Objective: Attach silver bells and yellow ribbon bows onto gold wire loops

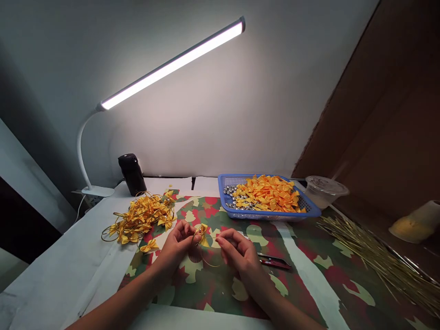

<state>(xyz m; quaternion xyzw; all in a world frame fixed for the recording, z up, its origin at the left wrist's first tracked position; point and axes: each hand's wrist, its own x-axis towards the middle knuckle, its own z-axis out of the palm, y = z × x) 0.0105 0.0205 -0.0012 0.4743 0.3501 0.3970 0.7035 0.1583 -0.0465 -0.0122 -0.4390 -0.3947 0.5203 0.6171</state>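
Observation:
My left hand (179, 244) is closed, thumb and fingers pinching a small yellow ribbon bow (204, 234) with a gold cord tied at it. The thin gold cord (206, 262) curves below the bow toward my right hand (239, 253). That hand is closed too, thumb against forefinger just right of the bow; what sits between its fingertips is too small to make out. To the left lies a heap of yellow bows on gold cords (146, 214), and one bow (149, 246) rests at its near edge. Beside my right wrist are small snips (275, 261).
A blue basket (271, 215) at the back holds loose yellow bows and silver bells. Gold cords (374, 252) lie in a bundle at the right, near a lidded plastic tub (325, 190). A black bottle (132, 175) and a lit clip lamp (175, 66) stand at the back left.

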